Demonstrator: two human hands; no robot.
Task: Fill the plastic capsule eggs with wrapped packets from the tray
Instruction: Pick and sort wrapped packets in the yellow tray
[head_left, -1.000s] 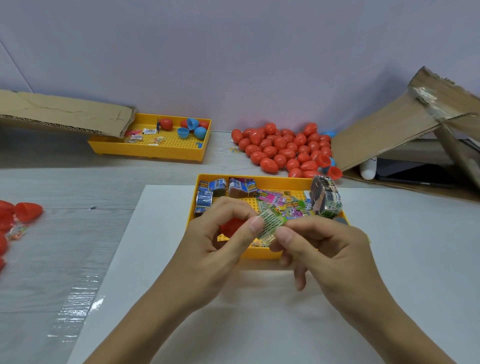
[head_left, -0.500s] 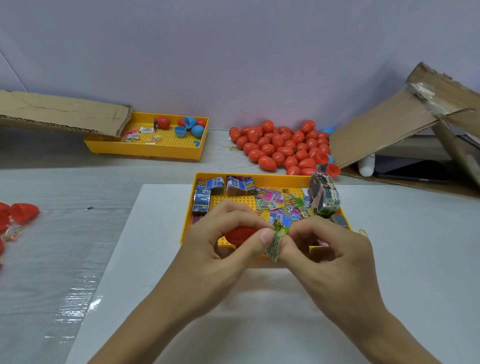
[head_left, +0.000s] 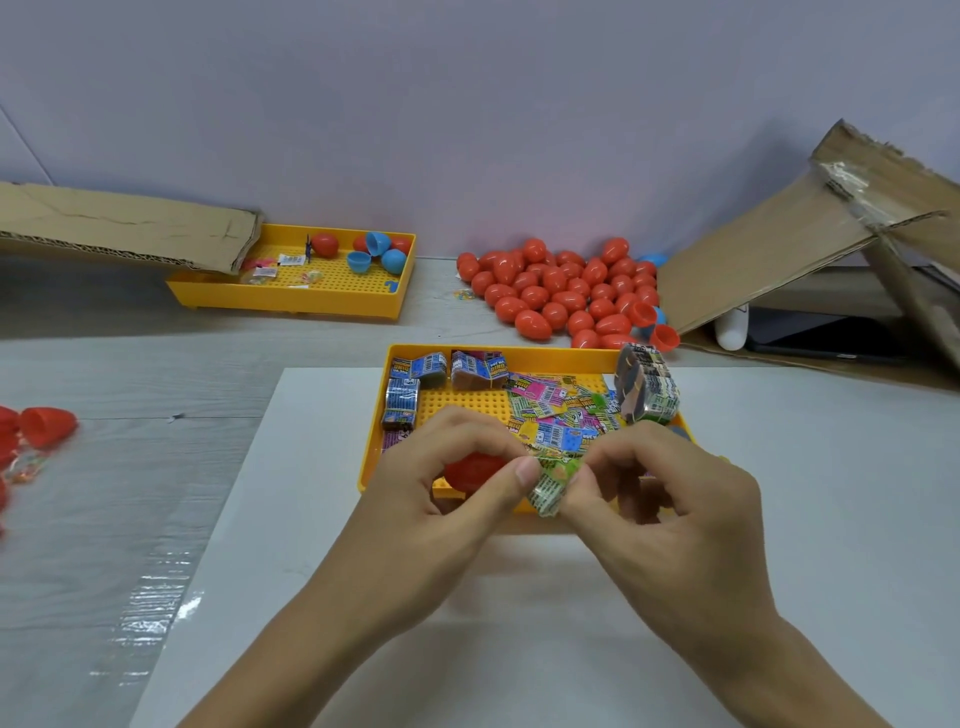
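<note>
A: What do the two hands have between them?

B: The left hand (head_left: 457, 483) curls around a red plastic capsule egg half (head_left: 474, 470), cupped in the fingers with only a patch of red showing. The right hand (head_left: 654, 499) pinches a small green printed wrapped packet (head_left: 549, 486) between thumb and forefinger, and the left thumb presses on the same packet from the other side.

A: Where is all that relative to the supply?

B: Above the near edge of the yellow perforated plastic tray (head_left: 371, 457), which sits on a white sheet (head_left: 519, 649) laid over the grey tabletop (head_left: 130, 467). Loose bright packets (head_left: 558, 410) lie in the tray's right half, and blue packet bundles (head_left: 402, 402) stand along its far left.

A: So which way does the packet have to go?

B: Leftward, I'd judge. The packet lies just right of the egg half, touching the left thumb, with its long axis running near to far and tilted slightly. It looks half folded or rolled. The egg's opening is hidden by the left fingers, so I can't say for certain which way it faces, probably toward the right hand.

A: Which hand does the work?

B: The right hand is the one on the packet, so it likely pushes while the left steadies the shell.

A: And finished eggs?

B: A pile of closed red plastic eggs (head_left: 561, 296) sits on the far tabletop, well apart from the hands.
</note>
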